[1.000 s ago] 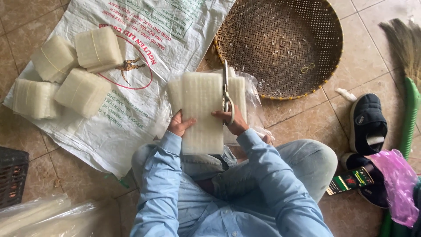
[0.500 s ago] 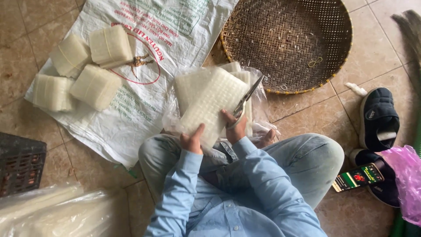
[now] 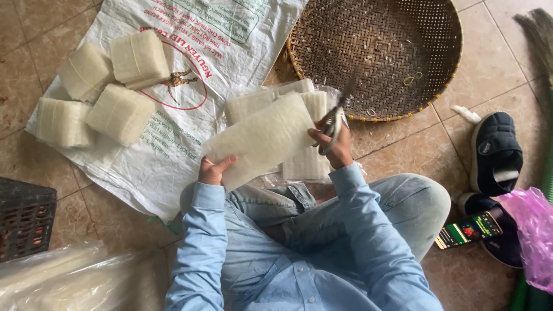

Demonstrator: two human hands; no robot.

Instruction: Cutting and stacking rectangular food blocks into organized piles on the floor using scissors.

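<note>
I am seeing soft, even daylight falling across the tiled floor [image 3: 403, 150], bright enough everywhere and casting only faint shadows. A weak shadow is sitting under the woven basket [image 3: 380, 52] along its rim toward 7 o'clock. The white sack [image 3: 173, 132] is reading pale but is not blowing out. A mild sheen is showing on the clear plastic bags [image 3: 75, 276] at 8 o'clock, which are looking soft. Motion blur is smearing the scissors [image 3: 334, 118] in my right hand [image 3: 334, 147]. The broom [image 3: 538, 34] at 2 o'clock is looking slightly stretched and fuzzy at the frame edge.
</note>
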